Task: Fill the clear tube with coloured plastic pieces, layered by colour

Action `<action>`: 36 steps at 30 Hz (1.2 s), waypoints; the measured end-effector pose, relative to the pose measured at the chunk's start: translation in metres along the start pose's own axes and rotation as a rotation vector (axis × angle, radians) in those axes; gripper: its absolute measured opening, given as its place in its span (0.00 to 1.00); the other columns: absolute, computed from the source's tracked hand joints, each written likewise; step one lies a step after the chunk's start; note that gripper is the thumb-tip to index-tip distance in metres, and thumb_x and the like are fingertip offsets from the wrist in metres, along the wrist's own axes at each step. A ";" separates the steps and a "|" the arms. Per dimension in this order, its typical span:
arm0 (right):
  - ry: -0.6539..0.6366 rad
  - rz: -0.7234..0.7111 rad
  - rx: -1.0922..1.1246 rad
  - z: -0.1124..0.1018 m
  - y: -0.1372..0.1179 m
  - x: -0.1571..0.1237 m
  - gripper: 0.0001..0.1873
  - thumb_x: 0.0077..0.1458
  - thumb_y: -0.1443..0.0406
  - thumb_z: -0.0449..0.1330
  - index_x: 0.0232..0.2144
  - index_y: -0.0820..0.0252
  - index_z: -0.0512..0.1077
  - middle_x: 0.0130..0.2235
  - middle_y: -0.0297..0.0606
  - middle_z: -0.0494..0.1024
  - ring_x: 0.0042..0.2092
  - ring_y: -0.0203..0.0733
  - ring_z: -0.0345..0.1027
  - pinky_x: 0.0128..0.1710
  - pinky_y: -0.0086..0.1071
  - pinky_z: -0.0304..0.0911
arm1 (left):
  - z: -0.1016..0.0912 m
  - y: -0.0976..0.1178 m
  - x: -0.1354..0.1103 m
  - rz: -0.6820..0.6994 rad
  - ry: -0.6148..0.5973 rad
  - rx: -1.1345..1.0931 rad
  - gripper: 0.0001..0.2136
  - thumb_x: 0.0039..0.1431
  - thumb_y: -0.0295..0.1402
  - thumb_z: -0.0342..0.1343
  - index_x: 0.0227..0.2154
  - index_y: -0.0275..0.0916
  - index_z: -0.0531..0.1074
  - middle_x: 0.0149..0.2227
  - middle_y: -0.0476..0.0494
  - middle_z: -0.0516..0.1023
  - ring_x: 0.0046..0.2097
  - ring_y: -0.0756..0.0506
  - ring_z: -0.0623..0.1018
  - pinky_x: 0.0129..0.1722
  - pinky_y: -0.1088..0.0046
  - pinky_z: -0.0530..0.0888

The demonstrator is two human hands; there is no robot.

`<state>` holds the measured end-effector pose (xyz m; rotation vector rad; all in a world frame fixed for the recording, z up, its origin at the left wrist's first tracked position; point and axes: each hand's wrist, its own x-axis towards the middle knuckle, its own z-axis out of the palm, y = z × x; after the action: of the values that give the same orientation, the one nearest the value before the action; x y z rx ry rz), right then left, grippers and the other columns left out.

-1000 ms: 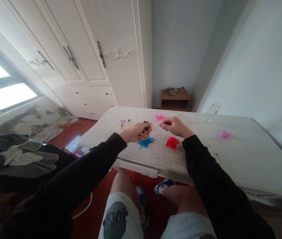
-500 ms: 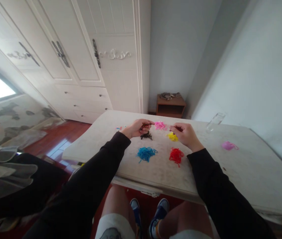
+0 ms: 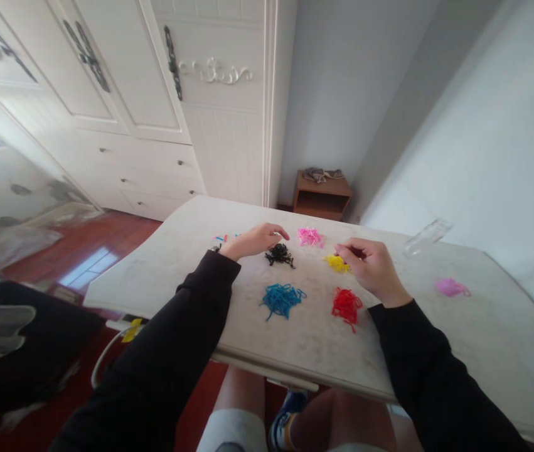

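My left hand [image 3: 261, 240] hovers over a pile of black rubber bands [image 3: 280, 254], index finger stretched out and a gap below it; nothing shows in its fingers. Above the yellow rubber bands [image 3: 338, 263], my right hand [image 3: 369, 263] is closed in a pinch. Whatever its fingertips hold, if anything, is too small to make out. Between and behind the hands lies a pink pile of bands [image 3: 310, 236]. Nearer to me are a blue pile of bands [image 3: 282, 300] and a red pile of bands [image 3: 346, 306].
All piles lie on a white table [image 3: 285, 342]. A clear glass [image 3: 427, 238] lies tilted at the back right, with a light purple pouch-like item [image 3: 452, 287] nearby. Small coloured pieces [image 3: 220, 238] are at the left. A wardrobe [image 3: 219, 144] and brown nightstand [image 3: 322, 194] stand behind.
My left hand's fingers have loosened and lifted apart, showing more of the black pile. The right hand stays pinched over the yellow pile. The view has shifted slightly.
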<state>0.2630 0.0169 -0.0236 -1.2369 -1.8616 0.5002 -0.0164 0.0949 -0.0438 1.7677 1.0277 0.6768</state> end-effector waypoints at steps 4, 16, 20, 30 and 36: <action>-0.001 0.001 0.000 0.001 -0.002 0.000 0.20 0.60 0.55 0.60 0.20 0.58 0.72 0.21 0.33 0.67 0.25 0.37 0.59 0.26 0.33 0.52 | -0.001 0.001 -0.005 0.009 -0.007 0.071 0.12 0.58 0.27 0.55 0.44 0.35 0.79 0.19 0.54 0.63 0.20 0.53 0.59 0.20 0.78 0.54; -0.011 -0.001 0.006 0.002 -0.005 -0.001 0.21 0.60 0.53 0.60 0.20 0.58 0.72 0.22 0.35 0.69 0.26 0.37 0.59 0.27 0.34 0.54 | 0.005 -0.007 -0.003 -0.052 -0.137 -0.417 0.04 0.58 0.31 0.52 0.33 0.38 0.70 0.20 0.57 0.53 0.19 0.55 0.50 0.19 0.79 0.47; -0.022 -0.014 0.016 0.003 -0.005 -0.001 0.20 0.60 0.54 0.60 0.20 0.58 0.70 0.21 0.33 0.66 0.26 0.37 0.58 0.27 0.34 0.53 | 0.005 -0.005 -0.002 -0.102 -0.145 -0.426 0.07 0.46 0.25 0.53 0.31 0.37 0.69 0.18 0.57 0.53 0.18 0.56 0.49 0.19 0.79 0.46; -0.014 -0.016 0.020 0.003 -0.005 -0.001 0.21 0.60 0.55 0.60 0.19 0.58 0.68 0.20 0.32 0.64 0.25 0.36 0.57 0.27 0.34 0.51 | 0.008 -0.010 -0.005 0.012 -0.101 -0.275 0.06 0.59 0.27 0.54 0.39 0.38 0.65 0.26 0.50 0.75 0.19 0.56 0.57 0.19 0.79 0.50; 0.015 -0.026 0.021 0.006 -0.002 0.001 0.19 0.59 0.58 0.60 0.19 0.58 0.68 0.20 0.32 0.66 0.25 0.36 0.58 0.27 0.33 0.52 | 0.009 -0.007 -0.003 0.062 -0.081 -0.189 0.09 0.66 0.36 0.56 0.32 0.38 0.64 0.29 0.42 0.82 0.19 0.57 0.59 0.19 0.79 0.52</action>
<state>0.2570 0.0175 -0.0249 -1.1981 -1.8527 0.4942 -0.0130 0.0901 -0.0541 1.6534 0.8291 0.7109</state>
